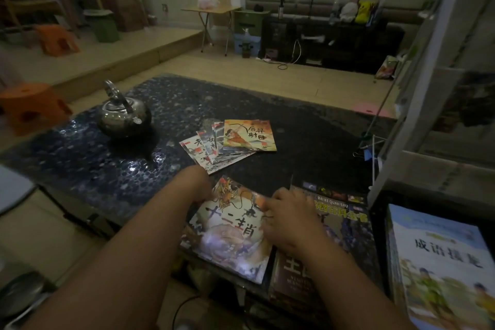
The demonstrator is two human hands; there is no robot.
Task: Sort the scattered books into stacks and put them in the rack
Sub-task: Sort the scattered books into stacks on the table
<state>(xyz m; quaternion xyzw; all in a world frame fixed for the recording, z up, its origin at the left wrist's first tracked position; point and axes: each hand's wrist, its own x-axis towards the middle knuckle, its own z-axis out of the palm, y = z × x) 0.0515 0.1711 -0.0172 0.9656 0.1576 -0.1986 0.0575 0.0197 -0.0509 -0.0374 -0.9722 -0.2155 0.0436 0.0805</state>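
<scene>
- On the near edge of a dark mosaic table (80,169) lie the books; a white rack (417,115) stands at its right end.
- A blue-covered stack (442,262) sits low at far right, just beside a dark encyclopedia (348,236).
- A dragon-cover picture book (227,244) lies against the encyclopedia's left side.
- Thin books (227,144) are fanned mid-table, near a steel kettle (123,115).
- Right hand (289,222) — fingers bent together, gripping the picture book's right edge.
- Left hand (199,185) — at its upper-left corner, fingers hidden; grip unclear.
</scene>
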